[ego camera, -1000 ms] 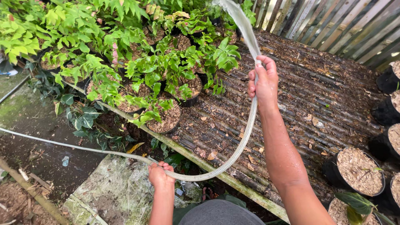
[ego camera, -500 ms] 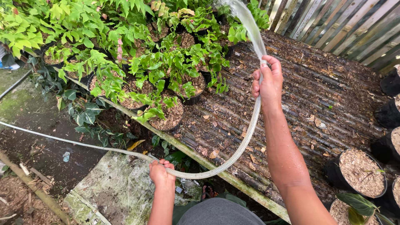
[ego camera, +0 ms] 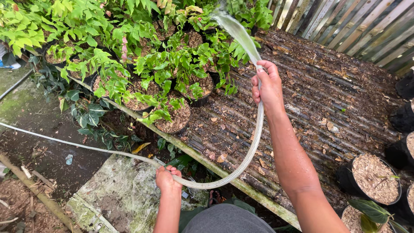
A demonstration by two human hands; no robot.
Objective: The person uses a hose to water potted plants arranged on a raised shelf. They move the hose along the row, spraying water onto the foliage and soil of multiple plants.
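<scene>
From the head camera, your right hand (ego camera: 268, 88) is raised over the slatted surface (ego camera: 336, 108), its fingers (ego camera: 271, 68) curled tight around the end of the clear hose (ego camera: 254, 146). The thumb side seems to press at the mouth of the hose, which would explain why the water (ego camera: 235, 28) leaves as a flat fan instead of a round jet, though the opening itself is hidden behind your hand. The fan runs up and away from your fingertips toward the potted plants (ego camera: 172, 73) beyond them.

Your left hand (ego camera: 167, 179) sits low and near your body, its fingers closed in a fist around the same hose. Between your two grips the hose hangs in a slack loop below your right wrist; past your left fingers it trails off across the ground (ego camera: 39, 116). Holding it there likely takes the hose's weight and keeps the loop from dragging, so your right hand is free to aim.

To the right of your right forearm stand black pots (ego camera: 371, 179) filled with a dry, pale brown mix.
</scene>
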